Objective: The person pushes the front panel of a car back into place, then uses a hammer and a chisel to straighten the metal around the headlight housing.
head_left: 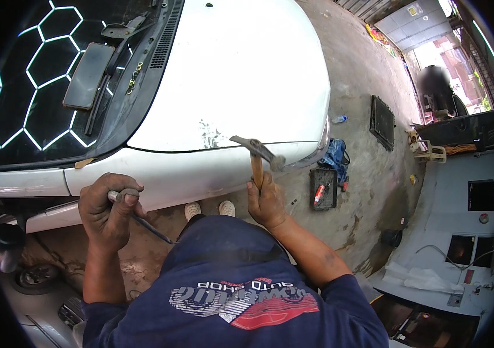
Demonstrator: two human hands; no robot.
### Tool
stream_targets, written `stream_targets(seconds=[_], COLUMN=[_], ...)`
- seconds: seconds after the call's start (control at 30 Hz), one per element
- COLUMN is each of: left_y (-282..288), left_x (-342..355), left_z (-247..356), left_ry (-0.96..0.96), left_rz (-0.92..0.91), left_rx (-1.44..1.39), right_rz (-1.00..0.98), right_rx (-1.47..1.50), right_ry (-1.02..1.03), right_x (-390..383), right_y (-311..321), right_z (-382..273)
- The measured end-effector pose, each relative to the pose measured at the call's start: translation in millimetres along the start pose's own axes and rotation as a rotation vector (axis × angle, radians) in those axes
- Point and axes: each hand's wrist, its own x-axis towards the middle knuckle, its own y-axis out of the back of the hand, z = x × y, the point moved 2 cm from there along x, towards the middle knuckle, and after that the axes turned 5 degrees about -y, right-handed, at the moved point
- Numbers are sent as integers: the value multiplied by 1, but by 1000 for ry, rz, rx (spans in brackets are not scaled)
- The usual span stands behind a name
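Observation:
My left hand (110, 214) is closed on a long metal bar (150, 225) that points down and to the right, beside the white car's front fender (97, 181). My right hand (265, 203) grips a hammer (257, 165) by its wooden handle, head upward, over the seam between fender and hood (241, 64). A dark scuffed patch (211, 134) marks the hood left of the hammer head. A phone (88, 75) lies on the windshield by the wipers.
A black tray (331, 197) with a spray can, a blue bag (332, 155) and a flat black panel (382, 122) are on the concrete floor to the right. A plastic chair (432, 152) stands farther right. Another vehicle (55, 319) is at lower left.

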Motion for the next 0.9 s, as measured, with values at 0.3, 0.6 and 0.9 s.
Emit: stream_targets(seconds=[0.3, 0.6, 0.9], left_y=[1, -1, -5], left_x=[3, 8, -1], left_z=[1, 4, 7], left_ry=[-24, -14, 95], left_rz=[-15, 4, 96], left_rx=[46, 62, -82], right_rz=[85, 80, 80], right_rx=[409, 246, 150], right_ry=[-282, 90, 153], right_x=[3, -2, 16], right_y=[30, 5, -30], right_z=[14, 3, -9])
